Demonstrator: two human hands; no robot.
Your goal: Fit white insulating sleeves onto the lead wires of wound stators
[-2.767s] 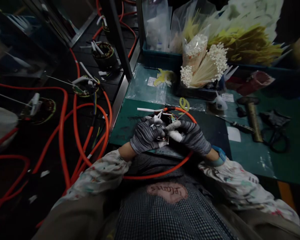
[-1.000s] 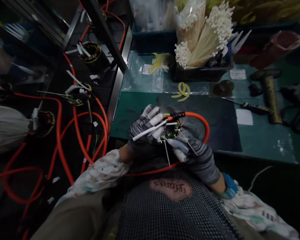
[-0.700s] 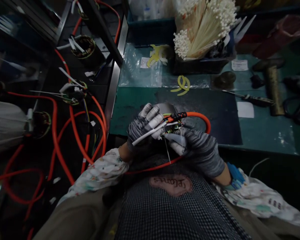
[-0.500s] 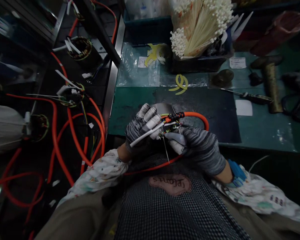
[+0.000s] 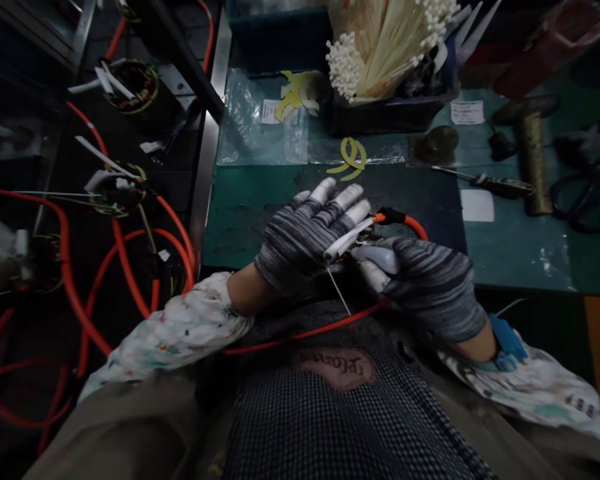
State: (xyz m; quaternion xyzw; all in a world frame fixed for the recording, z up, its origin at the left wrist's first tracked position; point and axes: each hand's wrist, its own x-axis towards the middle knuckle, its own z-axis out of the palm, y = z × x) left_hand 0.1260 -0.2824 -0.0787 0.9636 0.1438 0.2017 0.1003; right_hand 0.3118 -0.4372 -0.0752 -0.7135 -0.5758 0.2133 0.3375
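My left hand [image 5: 305, 233], in a grey striped glove with white fingertips, lies open across the wiring with its fingers stretched out; its thumb is hidden. Beside its index finger, white sleeves [image 5: 347, 240] stick out from the bundle. My right hand [image 5: 427, 280], gloved alike, is closed around a smooth pale grey curved piece [image 5: 377, 257], perhaps a tool handle. Just beyond it, the orange cable [image 5: 416, 225] bends away from the wire bundle. A thin white strand [image 5: 339, 290] hangs down between my hands. Most of the wiring is covered by my fingers.
Yellow curled strips [image 5: 351, 159] lie on the green bench mat [image 5: 245, 207]. Behind them stands a dark bin [image 5: 385, 119] of white-tipped ties. A screwdriver [image 5: 503, 187] and a hammer [image 5: 534, 160] lie at right. Orange cables [image 5: 125, 267] and wound ring-shaped parts [image 5: 117, 193] fill the left side.
My left hand has opened from its grip on the wiring, its fingers now spread over it. The white sleeves have swung rightward. My right hand has shifted slightly right, still closed on the grey piece.
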